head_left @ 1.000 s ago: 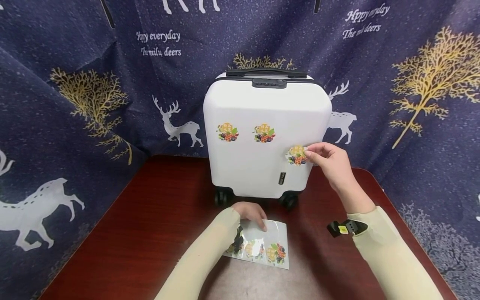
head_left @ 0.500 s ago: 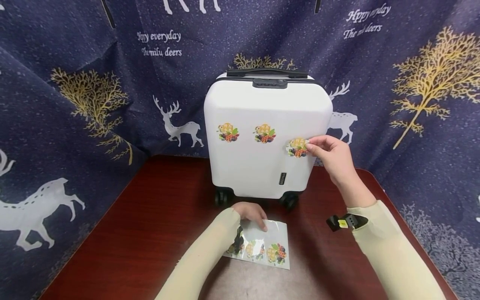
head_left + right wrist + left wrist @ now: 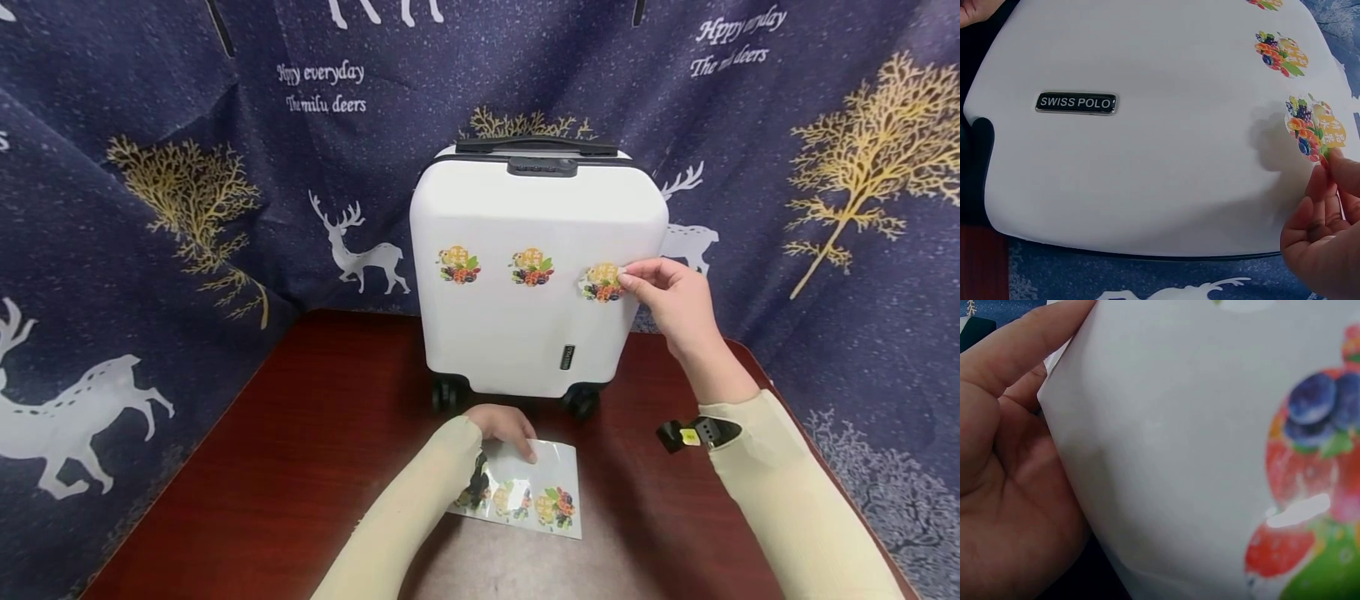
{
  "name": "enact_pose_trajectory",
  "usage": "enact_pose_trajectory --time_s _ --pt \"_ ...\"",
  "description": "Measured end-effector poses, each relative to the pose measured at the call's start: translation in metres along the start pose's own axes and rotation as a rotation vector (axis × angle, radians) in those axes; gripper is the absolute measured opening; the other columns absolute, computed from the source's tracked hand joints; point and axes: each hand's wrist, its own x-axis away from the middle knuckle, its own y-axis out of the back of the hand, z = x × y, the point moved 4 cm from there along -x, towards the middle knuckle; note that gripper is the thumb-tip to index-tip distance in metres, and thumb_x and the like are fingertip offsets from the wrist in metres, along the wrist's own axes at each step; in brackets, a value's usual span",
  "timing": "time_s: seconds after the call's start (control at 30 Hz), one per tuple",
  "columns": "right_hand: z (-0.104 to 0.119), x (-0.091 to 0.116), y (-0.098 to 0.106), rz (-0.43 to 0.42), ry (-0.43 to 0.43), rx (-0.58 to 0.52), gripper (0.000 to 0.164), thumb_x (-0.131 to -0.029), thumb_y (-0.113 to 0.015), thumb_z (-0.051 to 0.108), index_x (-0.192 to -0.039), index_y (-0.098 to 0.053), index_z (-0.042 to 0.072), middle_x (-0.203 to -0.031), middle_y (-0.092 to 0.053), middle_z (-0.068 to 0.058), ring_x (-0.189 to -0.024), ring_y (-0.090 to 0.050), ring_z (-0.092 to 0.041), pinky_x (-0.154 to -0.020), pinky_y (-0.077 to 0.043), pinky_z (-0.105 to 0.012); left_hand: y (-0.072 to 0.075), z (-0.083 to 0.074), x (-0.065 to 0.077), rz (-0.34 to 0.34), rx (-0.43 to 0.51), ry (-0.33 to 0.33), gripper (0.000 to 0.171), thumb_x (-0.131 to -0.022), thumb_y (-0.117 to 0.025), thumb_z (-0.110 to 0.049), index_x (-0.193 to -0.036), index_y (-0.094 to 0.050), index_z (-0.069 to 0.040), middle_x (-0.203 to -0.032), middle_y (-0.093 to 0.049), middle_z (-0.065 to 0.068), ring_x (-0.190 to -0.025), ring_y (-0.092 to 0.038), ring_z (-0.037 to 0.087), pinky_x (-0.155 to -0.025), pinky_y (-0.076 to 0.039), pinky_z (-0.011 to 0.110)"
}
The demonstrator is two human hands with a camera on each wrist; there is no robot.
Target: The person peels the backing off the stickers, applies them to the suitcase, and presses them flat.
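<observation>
caution: the loose sticker (image 3: pixel 602 283) appears just off the white suitcase (image 3: pixel 487 333), to the right of two flat stickers (image 3: pixel 532 268); a tilted pinch is likely to set it crooked, and early contact by its free edge may trap a crease. of the hands, the right hand (image 3: pixel 681 304) is narrow, pinching the sticker's outer edge; the left hand (image 3: pixel 504 425) grips the sticker sheet (image 3: pixel 557 468) over the tabletop (image 3: pixel 337 400), where a tug could bend it.
</observation>
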Motion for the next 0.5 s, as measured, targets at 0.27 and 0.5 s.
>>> enact_pose_trajectory --time_s 0.27,0.5 --pt "0.0019 -0.0043 -0.0012 -0.02 -0.021 0.07 0.017 -0.097 -0.071 0.017 -0.106 -0.07 0.002 -0.073 -0.06 0.033 -0.084 -0.056 0.003 -0.074 -0.046 -0.013 0.0012 0.0006 0.0001 -0.004 -0.011 0.005 0.022 -0.087 -0.078 -0.018 -0.106 -0.078 -0.007 -0.091 -0.076 0.004 -0.077 -0.065 0.013 -0.072 -0.056 0.027" --pt "0.0021 -0.0048 -0.0019 -0.04 -0.029 0.071 0.026 -0.096 -0.071 0.014 -0.112 -0.068 -0.007 -0.072 -0.059 0.034 -0.082 -0.055 0.005 -0.072 -0.046 -0.012 0.0014 0.0009 -0.0007 0.003 -0.01 0.007 0.023 -0.087 -0.078 -0.018 -0.107 -0.078 -0.008 -0.094 -0.076 0.004 -0.078 -0.065 0.012 -0.073 -0.055 0.027"
